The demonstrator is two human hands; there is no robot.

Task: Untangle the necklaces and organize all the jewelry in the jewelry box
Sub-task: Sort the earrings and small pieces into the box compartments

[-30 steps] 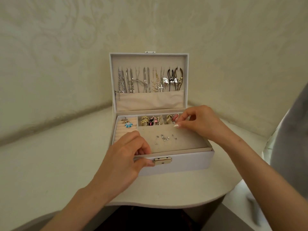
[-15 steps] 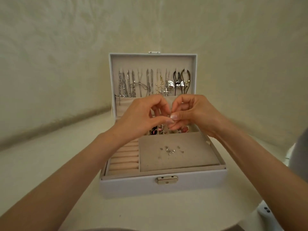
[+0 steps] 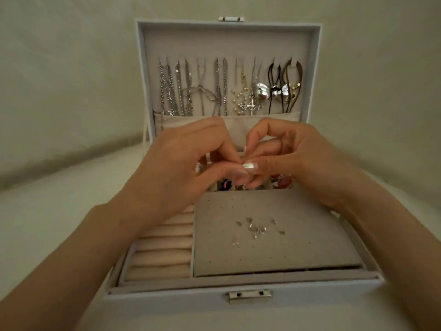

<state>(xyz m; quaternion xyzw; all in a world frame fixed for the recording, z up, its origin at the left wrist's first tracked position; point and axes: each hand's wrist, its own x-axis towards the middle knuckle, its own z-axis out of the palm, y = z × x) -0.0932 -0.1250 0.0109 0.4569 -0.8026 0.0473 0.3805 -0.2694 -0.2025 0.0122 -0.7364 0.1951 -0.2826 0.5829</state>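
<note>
Item: jewelry box (image 3: 167,299), lid open, on pale worktop (image 3: 47,235); necklaces (image 3: 214,91) hang in the lid. Left hand (image 3: 176,168) and right hand (image 3: 298,161) meet tip to tip above the rear compartments (image 3: 224,185). Fingers (image 3: 229,173) of both are curled and closed in one shared pinch on a small piece, hidden by the tips; its long axis cannot be told. The perforated pad (image 3: 298,247), bearing loose silver bits (image 3: 256,229), lies directly below the pinch and toward the person. Both hands are equally near. Wrists are raised, palms inward.
</note>
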